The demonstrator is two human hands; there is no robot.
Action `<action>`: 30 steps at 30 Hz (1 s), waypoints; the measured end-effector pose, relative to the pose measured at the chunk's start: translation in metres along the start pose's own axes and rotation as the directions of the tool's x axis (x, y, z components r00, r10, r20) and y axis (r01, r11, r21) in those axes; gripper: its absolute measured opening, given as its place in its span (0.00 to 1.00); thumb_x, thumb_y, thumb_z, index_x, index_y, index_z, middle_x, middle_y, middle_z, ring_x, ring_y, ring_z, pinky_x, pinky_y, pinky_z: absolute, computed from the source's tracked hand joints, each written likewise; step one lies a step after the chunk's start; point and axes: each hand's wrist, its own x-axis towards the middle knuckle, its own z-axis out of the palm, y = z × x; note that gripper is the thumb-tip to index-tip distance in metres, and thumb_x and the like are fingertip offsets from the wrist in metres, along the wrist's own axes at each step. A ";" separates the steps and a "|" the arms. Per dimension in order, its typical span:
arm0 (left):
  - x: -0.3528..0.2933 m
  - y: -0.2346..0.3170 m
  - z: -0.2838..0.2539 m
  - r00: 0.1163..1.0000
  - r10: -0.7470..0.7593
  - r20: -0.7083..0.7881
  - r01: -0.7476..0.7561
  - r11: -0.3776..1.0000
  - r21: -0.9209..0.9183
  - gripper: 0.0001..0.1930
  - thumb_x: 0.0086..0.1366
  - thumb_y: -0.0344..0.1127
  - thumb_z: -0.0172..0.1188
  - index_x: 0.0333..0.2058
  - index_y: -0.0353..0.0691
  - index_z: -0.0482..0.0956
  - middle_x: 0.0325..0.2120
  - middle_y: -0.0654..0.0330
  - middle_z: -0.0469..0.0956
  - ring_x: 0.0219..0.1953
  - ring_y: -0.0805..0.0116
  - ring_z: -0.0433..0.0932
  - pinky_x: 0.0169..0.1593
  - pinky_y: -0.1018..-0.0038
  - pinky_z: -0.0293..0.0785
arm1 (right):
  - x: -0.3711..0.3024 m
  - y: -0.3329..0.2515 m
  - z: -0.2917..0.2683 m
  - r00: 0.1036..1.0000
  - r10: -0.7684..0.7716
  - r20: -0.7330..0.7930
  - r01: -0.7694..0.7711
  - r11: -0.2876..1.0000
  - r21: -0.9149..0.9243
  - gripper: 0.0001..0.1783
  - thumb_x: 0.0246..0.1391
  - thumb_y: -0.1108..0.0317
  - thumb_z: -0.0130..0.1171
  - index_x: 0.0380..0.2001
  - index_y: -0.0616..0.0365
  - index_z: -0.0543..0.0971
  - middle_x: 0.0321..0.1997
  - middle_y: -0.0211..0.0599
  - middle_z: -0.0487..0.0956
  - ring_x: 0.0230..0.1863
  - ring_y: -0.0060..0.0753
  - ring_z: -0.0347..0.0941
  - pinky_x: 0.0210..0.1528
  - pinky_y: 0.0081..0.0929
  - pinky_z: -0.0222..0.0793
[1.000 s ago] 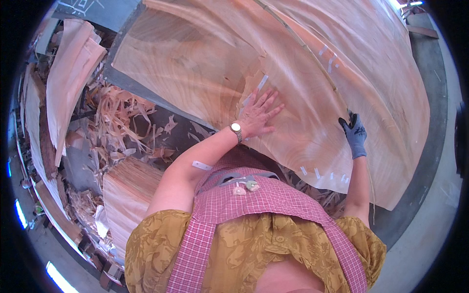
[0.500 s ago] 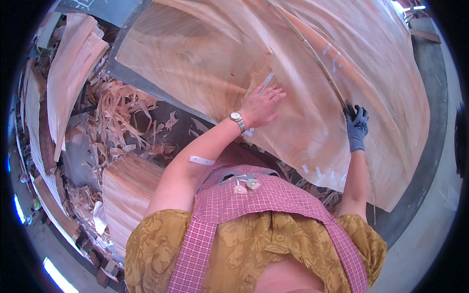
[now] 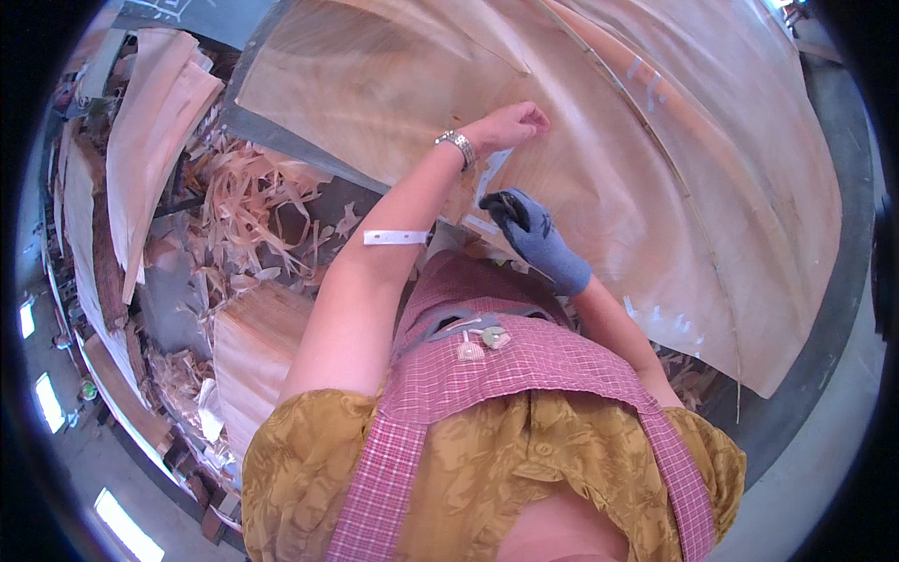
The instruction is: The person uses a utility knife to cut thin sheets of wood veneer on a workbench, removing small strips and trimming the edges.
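You have no readable words or numbers in view. The glove [image 3: 564, 267] on your right hand [image 3: 536, 236] carries a dark marking, too blurred to make out. The white tape [image 3: 393, 238] on your left forearm [image 3: 361, 295] shows small spots, and the grey-blue board [image 3: 211, 28] at the upper left has white lines, neither legible as text.

The left arm [image 3: 398, 206] extends nearly straight past the near edge of the table [image 3: 850, 178]. The left hand [image 3: 515, 126] is bare, its fingers loosely curled, and lies farther in from that edge than the right. The right arm [image 3: 623, 332] is bent at the elbow, its forearm angled inward. The gloved right hand [image 3: 536, 239] sits closer to the near edge, fingers bent and bunched toward the left forearm. Whether either hand grips cannot be determined.
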 end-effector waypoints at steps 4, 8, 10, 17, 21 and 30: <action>-0.002 0.015 -0.007 0.991 -0.129 0.034 0.131 0.989 -0.074 0.16 0.72 0.38 0.50 0.54 0.39 0.72 0.53 0.59 0.77 0.57 0.71 0.73 0.54 0.72 0.69 | 0.017 -0.013 0.030 0.987 -0.163 -0.013 0.163 0.973 0.164 0.15 0.64 0.73 0.52 0.53 0.62 0.75 0.48 0.38 0.80 0.46 0.33 0.76 0.52 0.30 0.71; -0.004 0.022 -0.008 0.981 -0.191 0.038 0.194 0.977 -0.086 0.18 0.73 0.44 0.50 0.54 0.42 0.73 0.54 0.61 0.77 0.57 0.71 0.74 0.55 0.70 0.65 | 0.024 -0.022 0.049 0.998 -0.005 0.060 -0.029 0.841 0.540 0.18 0.66 0.68 0.53 0.57 0.59 0.71 0.48 0.33 0.78 0.46 0.27 0.75 0.49 0.25 0.71; -0.003 0.023 -0.008 0.976 -0.216 0.028 0.217 0.969 -0.113 0.18 0.73 0.47 0.50 0.54 0.43 0.73 0.54 0.62 0.78 0.57 0.71 0.75 0.56 0.69 0.64 | 0.023 -0.020 0.051 0.981 0.115 0.156 -0.191 0.700 0.688 0.19 0.66 0.66 0.54 0.57 0.59 0.71 0.48 0.31 0.78 0.44 0.22 0.73 0.45 0.22 0.71; 0.001 0.021 -0.007 0.970 -0.244 0.004 0.242 0.960 -0.141 0.20 0.73 0.51 0.51 0.53 0.44 0.73 0.53 0.62 0.78 0.57 0.72 0.75 0.55 0.69 0.63 | 0.022 -0.026 0.043 0.970 0.022 0.244 -0.184 0.721 0.668 0.20 0.61 0.68 0.63 0.54 0.60 0.73 0.40 0.25 0.79 0.34 0.15 0.70 0.35 0.17 0.68; 0.002 0.023 -0.004 0.974 -0.227 0.002 0.225 0.967 -0.119 0.20 0.72 0.50 0.54 0.53 0.43 0.73 0.52 0.62 0.79 0.55 0.72 0.76 0.57 0.69 0.66 | 0.017 -0.041 0.032 0.960 0.052 0.274 -0.211 0.777 0.593 0.15 0.57 0.70 0.66 0.46 0.63 0.77 0.35 0.25 0.79 0.35 0.18 0.71 0.38 0.20 0.69; -0.015 -0.018 0.027 0.960 0.214 -0.182 -0.135 0.920 0.368 0.19 0.65 0.37 0.63 0.53 0.39 0.74 0.52 0.57 0.79 0.55 0.66 0.77 0.59 0.68 0.72 | -0.015 -0.110 -0.060 0.710 0.203 0.674 -0.477 0.843 0.248 0.17 0.62 0.64 0.61 0.47 0.66 0.79 0.36 0.27 0.80 0.37 0.15 0.69 0.40 0.20 0.70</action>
